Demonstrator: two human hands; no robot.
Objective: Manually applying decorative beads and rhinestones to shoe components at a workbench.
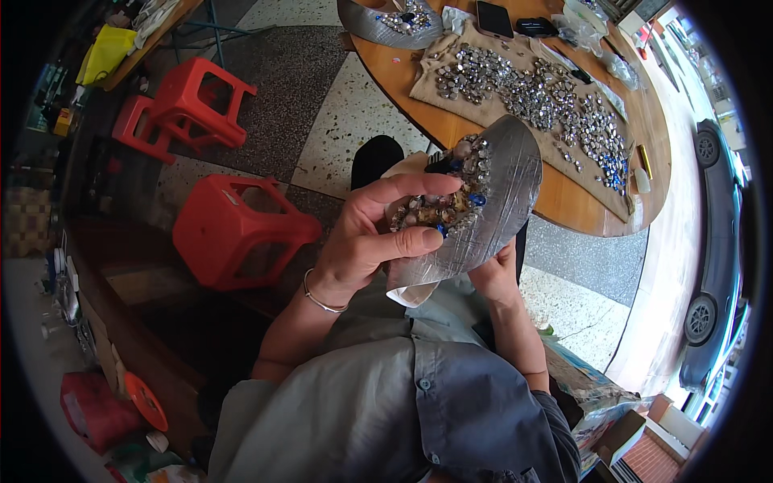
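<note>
A curved silver sheet (pixel 515 177) with a pale backing is held up in front of my lap. Clear, amber and blue rhinestones (pixel 451 211) crust its left side in a band. My left hand (pixel 354 233), a bracelet at its wrist, grips the sheet from the left. Its thumb and forefinger press on the stones, one beside a blue stone; its other fingers are hidden behind. Under the sheet's right edge, my right hand (pixel 495 278) is closed on it, with most of its fingers out of sight.
Ahead is a round wooden table (pixel 394 68). A tan cloth (pixel 431 84) there carries many loose rhinestones (pixel 555 101). A similar silver piece (pixel 366 26) and a phone (pixel 493 19) lie at the far side. Red stools (pixel 205 233) stand to the left; a car (pixel 719 241) is outside, right.
</note>
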